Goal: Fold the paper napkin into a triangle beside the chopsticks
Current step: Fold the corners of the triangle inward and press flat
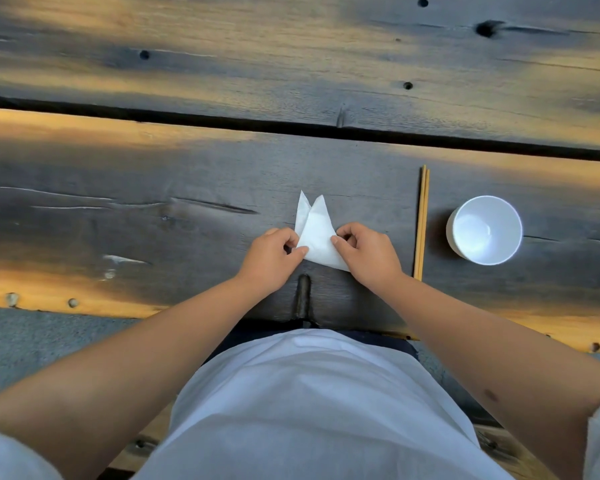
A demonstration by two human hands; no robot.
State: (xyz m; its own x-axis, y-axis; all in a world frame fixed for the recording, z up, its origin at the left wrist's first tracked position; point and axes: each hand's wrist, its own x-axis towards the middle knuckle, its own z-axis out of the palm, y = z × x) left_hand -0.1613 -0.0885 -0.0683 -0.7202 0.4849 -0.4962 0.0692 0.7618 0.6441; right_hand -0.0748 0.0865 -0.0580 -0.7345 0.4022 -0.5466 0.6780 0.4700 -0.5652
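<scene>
White shirt fabric fills the near edge. Beyond it, both hands pinch a white paper napkin on the dark wooden counter: left hand at its left corner, right hand at its right. Two points stick up unevenly. Chopsticks lie near its right, a white bowl beyond.

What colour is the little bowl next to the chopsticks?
The bowl is plain white, inside and out, seen best in the head view.
</scene>
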